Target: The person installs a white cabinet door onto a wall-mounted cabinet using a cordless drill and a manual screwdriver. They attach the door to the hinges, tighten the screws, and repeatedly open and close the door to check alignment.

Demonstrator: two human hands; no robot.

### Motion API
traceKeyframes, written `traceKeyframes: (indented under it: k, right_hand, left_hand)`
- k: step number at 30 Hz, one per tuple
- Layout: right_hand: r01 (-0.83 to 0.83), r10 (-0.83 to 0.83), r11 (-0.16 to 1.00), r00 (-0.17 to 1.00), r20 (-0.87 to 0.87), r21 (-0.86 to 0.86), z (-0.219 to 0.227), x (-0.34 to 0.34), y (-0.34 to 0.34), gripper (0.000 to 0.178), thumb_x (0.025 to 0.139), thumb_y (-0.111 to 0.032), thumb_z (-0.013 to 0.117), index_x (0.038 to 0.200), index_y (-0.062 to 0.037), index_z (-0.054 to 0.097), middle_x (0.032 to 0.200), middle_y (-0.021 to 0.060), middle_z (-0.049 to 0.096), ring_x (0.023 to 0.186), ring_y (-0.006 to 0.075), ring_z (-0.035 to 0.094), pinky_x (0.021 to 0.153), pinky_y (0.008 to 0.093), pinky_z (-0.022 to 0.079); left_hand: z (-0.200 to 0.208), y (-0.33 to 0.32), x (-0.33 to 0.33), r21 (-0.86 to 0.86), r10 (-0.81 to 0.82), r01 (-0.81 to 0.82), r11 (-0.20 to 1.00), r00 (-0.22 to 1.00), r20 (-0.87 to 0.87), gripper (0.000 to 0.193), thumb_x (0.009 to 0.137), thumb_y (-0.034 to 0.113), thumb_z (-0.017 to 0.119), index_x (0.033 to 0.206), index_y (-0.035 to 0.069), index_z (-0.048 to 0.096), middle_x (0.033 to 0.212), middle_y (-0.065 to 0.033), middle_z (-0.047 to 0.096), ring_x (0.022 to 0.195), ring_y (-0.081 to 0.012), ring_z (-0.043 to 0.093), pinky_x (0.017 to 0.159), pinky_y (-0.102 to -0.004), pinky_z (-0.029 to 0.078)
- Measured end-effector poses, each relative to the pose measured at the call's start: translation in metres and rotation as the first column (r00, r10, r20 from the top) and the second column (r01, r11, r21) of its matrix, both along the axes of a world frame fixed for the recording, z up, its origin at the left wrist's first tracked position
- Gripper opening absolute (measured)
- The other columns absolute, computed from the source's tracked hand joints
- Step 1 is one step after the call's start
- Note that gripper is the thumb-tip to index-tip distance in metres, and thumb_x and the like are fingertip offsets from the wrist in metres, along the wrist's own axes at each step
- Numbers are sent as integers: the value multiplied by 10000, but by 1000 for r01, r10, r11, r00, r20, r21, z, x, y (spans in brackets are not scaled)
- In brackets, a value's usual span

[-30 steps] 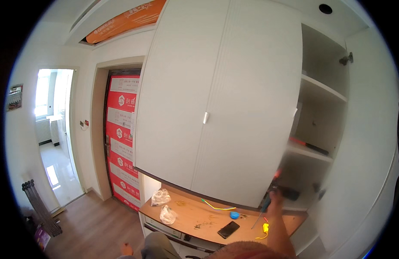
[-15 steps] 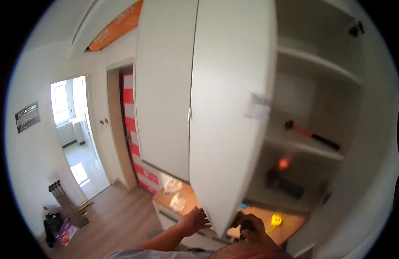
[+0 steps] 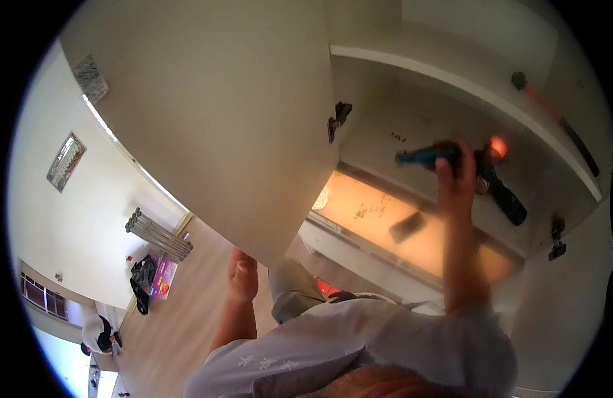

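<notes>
The pale cabinet door (image 3: pixel 207 119) stands wide open to the left. My left hand (image 3: pixel 243 273) is at its lower edge, with most of its fingers hidden. Inside the cabinet, my right hand (image 3: pixel 457 174) is closed around a slim teal-and-dark tool (image 3: pixel 422 156), whose exact kind I cannot make out. Close beside that hand, a dark tool with a thick handle (image 3: pixel 507 201) and a glowing orange spot lies on the cabinet's bottom panel. Small dark bits (image 3: pixel 398 137) lie near the teal tool's tip.
A hammer (image 3: pixel 558 119) with a red and black handle rests on the shelf above. On the lit wooden counter (image 3: pixel 349 192) below are a dark flat rectangular object (image 3: pixel 407 227) and scattered small pieces. Metal legs (image 3: pixel 159 233) and a black bag (image 3: pixel 142 273) stand by the left wall.
The door has swung farther open to the left, and the view has tilted down. My right hand has risen from beside the door's lower corner into the cabinet. The left hand stays near the door's edge.
</notes>
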State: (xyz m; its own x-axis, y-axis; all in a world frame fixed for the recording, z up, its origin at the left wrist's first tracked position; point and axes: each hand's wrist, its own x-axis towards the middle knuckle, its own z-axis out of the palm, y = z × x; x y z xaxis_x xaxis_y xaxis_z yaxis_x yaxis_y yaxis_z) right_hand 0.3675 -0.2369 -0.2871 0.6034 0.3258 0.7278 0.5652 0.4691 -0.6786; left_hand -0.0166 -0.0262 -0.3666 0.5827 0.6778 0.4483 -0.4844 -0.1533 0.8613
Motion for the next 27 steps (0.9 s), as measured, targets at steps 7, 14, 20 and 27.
traceKeyframes:
  k: [7,14,20,27]
  right_hand:
    - [-15,58,985,968,-243,174,-30,34,59,382,984,-194,682,1295,-28,534,1276,159,590,1159,223,614,998,377,570]
    - [-28,85,972,967,-240,233,-37,33,73,373,981,-170,683,1295,-32,537,1254,151,586,1085,213,623,954,349,583]
    - [11,43,968,977,-208,251,-42,38,72,361,987,-159,672,1294,-26,536,1244,152,587,1075,207,623,957,344,579]
    - [-9,47,969,988,-148,247,-47,43,78,326,989,-116,659,1283,-41,540,1280,151,602,1112,201,622,968,359,560]
  left_hand:
    - [4,3,34,376,384,-274,885,886,-259,207,929,89,660,1107,-17,654,1060,-66,680,986,-210,617,885,-340,483]
    - [-8,15,41,195,340,-319,928,936,-88,230,916,103,678,1116,-7,651,1068,-73,668,1007,-201,601,905,-349,474]
    - [-15,22,37,275,393,-351,895,913,-112,236,918,114,696,1116,-6,650,1090,-80,657,1014,-206,598,925,-362,471]
    - [-14,21,41,243,387,-355,903,917,-101,264,935,151,705,1141,-2,641,1089,-68,653,1012,-205,598,926,-361,471]
